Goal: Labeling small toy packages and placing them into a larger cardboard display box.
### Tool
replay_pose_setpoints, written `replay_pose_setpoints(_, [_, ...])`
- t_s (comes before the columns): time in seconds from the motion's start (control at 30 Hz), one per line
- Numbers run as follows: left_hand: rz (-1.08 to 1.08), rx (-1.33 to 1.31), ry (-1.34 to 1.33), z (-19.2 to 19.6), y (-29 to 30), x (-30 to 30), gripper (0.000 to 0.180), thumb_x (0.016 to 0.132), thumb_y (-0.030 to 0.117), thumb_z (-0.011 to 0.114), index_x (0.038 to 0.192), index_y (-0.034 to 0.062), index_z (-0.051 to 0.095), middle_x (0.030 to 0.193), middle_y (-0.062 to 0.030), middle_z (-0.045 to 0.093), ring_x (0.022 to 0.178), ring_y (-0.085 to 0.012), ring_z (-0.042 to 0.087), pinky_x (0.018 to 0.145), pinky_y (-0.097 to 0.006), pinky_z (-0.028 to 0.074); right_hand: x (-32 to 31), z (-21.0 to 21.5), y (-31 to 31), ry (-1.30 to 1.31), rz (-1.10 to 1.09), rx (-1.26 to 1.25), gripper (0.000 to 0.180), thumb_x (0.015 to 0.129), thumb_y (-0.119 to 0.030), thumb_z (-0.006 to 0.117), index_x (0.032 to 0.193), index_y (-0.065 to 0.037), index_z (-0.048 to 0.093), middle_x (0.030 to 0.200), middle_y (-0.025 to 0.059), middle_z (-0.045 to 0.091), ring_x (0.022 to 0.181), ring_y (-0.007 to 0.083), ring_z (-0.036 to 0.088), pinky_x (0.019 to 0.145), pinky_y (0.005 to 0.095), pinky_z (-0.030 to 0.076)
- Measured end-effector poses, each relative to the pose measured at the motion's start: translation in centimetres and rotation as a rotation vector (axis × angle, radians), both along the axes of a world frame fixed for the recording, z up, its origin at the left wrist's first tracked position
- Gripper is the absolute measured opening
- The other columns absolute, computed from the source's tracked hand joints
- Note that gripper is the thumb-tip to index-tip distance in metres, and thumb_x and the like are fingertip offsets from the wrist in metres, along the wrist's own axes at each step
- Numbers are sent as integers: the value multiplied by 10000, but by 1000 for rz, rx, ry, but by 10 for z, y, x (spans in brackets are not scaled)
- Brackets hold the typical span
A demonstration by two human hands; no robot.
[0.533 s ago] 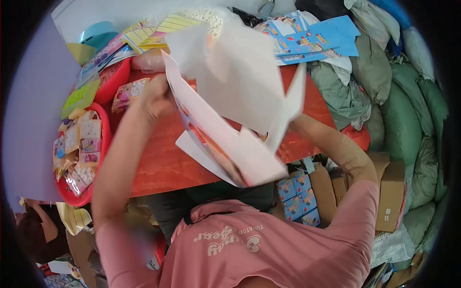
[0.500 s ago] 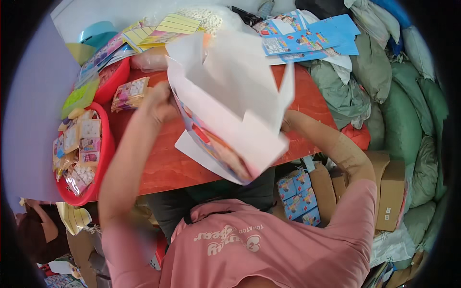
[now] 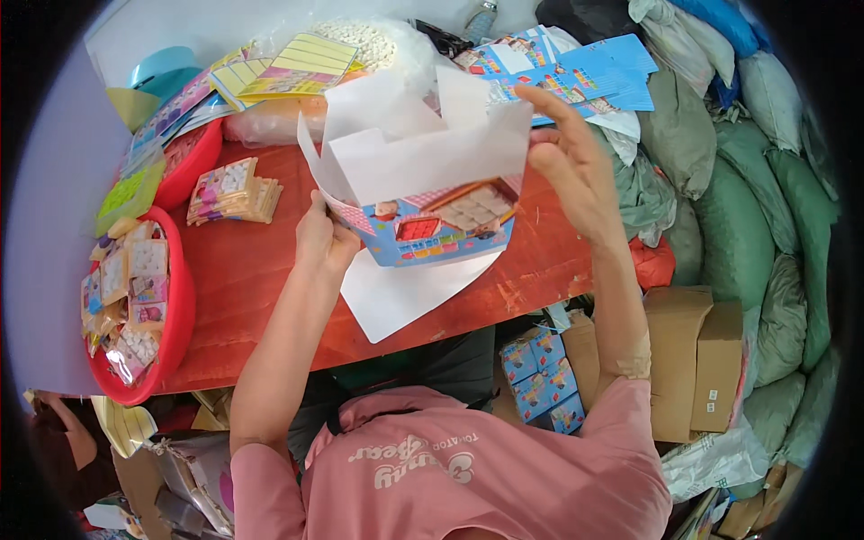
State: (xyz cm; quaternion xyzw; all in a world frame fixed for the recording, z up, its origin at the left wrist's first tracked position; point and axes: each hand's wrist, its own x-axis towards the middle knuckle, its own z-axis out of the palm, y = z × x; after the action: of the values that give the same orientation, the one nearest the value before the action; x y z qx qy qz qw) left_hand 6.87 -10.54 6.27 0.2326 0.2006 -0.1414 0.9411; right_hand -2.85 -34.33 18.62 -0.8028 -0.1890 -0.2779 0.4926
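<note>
A blue printed cardboard box (image 3: 432, 236), with white inner flaps standing up at its top, is held tilted above the table. One long white flap (image 3: 387, 301) hangs from its near lower side. My left hand (image 3: 326, 236) grips the box's left edge, fingers closed and partly hidden behind it. At the right upper corner is my right hand (image 3: 580, 175), index finger stretched out and thumb apart, close against the side flap. Whether its fingertips touch the cardboard is hard to tell. Left of the box lies a stack of small packs (image 3: 229, 193).
A red table (image 3: 261, 297) lies beneath. A red basket (image 3: 186, 297) of packs stands at left, flat blue cartons (image 3: 607, 72) and a clear bag of white pellets (image 3: 364, 40) at the back. Small blue boxes (image 3: 544, 378) sit below the near edge; green sacks (image 3: 742, 207) line the right.
The box has turned so its printed face points toward me. My right hand has risen from behind its lower right corner to the upper right, fingers spread. My left hand has moved lower.
</note>
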Motion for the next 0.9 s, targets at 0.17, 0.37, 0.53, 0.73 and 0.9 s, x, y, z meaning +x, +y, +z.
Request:
replay_pose_setpoints(0.17, [-75, 18, 9, -20, 6, -2, 329, 986, 288, 384, 1130, 6, 472, 1098, -80, 520, 1032, -183, 538, 884, -344, 475, 11, -7, -7, 106, -6, -196, 284, 916, -203, 558, 1133, -21, 549, 1055, 53, 614, 967, 119, 540, 883, 280, 403])
replay_pose_setpoints(0.37, [444, 679, -451, 20, 24, -49, 420, 915, 269, 544, 1245, 28, 446, 1248, -106, 482, 1182, -287, 449, 979, -482, 360, 1, -28, -10, 333, 46, -14, 226, 931, -224, 527, 1021, -19, 558, 910, 25, 617, 873, 97, 544, 793, 248, 420])
replay_pose_setpoints(0.53, [503, 1899, -1905, 80, -2, -95, 564, 822, 346, 631, 1242, 4, 473, 1260, -143, 498, 1210, -303, 439, 1024, -463, 317, 6, -25, 1, 354, -137, -236, 305, 931, -309, 509, 1056, -31, 532, 866, 86, 615, 820, 152, 576, 715, 278, 441])
replay_pose_setpoints(0.73, [66, 2019, -1721, 38, -43, -74, 944, 608, 519, 727, 1321, -2, 392, 1373, -144, 400, 1288, -297, 358, 1087, -477, 204, 0, -47, 6, 318, -497, -870, 491, 932, -392, 435, 1300, -68, 405, 945, 182, 613, 886, 361, 568, 785, 421, 445])
replay_pose_setpoints(0.9, [-124, 2148, -1730, 33, -52, -73, 1033, 534, 570, 732, 1295, -45, 400, 1358, -158, 414, 1318, -294, 308, 1113, -475, 142, -18, -77, 0, -20, -578, -1039, 491, 930, -389, 432, 1327, -101, 422, 1308, 176, 453, 1268, 307, 363, 1009, 504, 283])
